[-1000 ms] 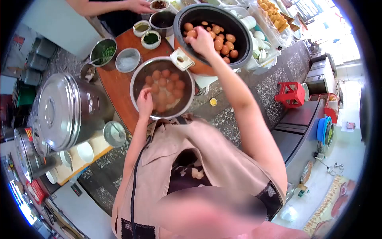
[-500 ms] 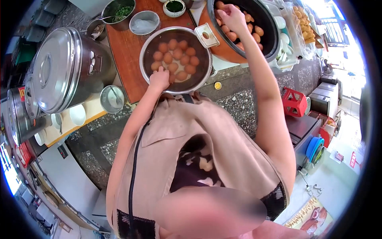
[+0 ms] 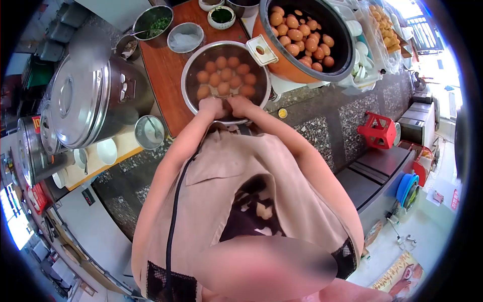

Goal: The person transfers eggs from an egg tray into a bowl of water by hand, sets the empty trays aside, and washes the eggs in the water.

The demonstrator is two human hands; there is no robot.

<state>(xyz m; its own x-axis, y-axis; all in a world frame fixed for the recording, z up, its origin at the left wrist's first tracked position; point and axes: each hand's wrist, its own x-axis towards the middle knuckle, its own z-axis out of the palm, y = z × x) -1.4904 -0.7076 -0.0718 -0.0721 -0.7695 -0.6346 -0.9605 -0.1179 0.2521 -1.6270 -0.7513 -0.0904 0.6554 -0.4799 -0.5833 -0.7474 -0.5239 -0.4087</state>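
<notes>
Brown eggs [image 3: 224, 75] lie in liquid inside a steel bowl [image 3: 187, 75] in front of me. Both hands are at the bowl's near side, close together. The fingers of my left hand [image 3: 213, 106] are curled down into the bowl; what they hold, if anything, is hidden. My right hand [image 3: 239, 105] is beside it, its fingers also curled and its grip hidden. To the upper right, a large orange pot [image 3: 284, 70] with a black rim holds many more brown eggs [image 3: 304, 38].
A brown board [image 3: 160, 75] bears a bowl of clear pieces [image 3: 185, 38] and a cup of dark green sauce [image 3: 221, 16]. Chopped greens [image 3: 158, 26] fill a steel bowl. Large lidded steel pots [image 3: 83, 100] stand at left, a red stool [image 3: 376, 130] at right.
My right hand has left the orange pot and come down to the steel bowl beside my left hand. My left hand has shifted toward the bowl's near edge. The other person's arm is out of view.
</notes>
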